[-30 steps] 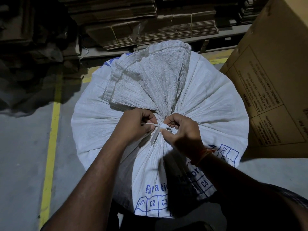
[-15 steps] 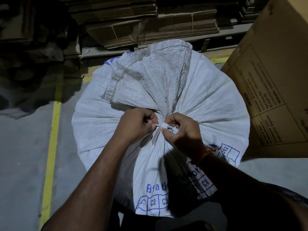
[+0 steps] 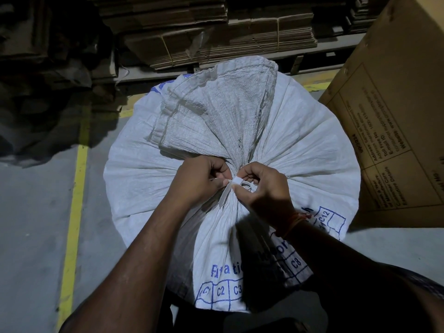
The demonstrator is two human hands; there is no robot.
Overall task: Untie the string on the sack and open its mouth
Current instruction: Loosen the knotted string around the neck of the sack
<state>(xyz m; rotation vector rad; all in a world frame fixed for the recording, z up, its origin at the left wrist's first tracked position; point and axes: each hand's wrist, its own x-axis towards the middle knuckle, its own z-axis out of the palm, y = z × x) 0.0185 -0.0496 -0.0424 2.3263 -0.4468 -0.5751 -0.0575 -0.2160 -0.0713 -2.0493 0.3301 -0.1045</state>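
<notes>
Both hands [image 3: 234, 183] curled, pinching string [image 3: 231, 186] at sack [image 3: 300, 150] neck.

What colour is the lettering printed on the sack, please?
Blue lettering on the white woven sack, clearest near the bottom of the head view.

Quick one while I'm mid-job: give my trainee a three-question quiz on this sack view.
1. True or false: the sack has its mouth already open.
2. Which hands touch the string at the neck? A) left only B) right only C) both
3. Fill in: to the sack's right stands a cardboard ____.

Key:
1. False: the neck is gathered and tied, with the loose top lying folded over.
2. C: the left hand and the right hand both pinch it.
3. box
</notes>
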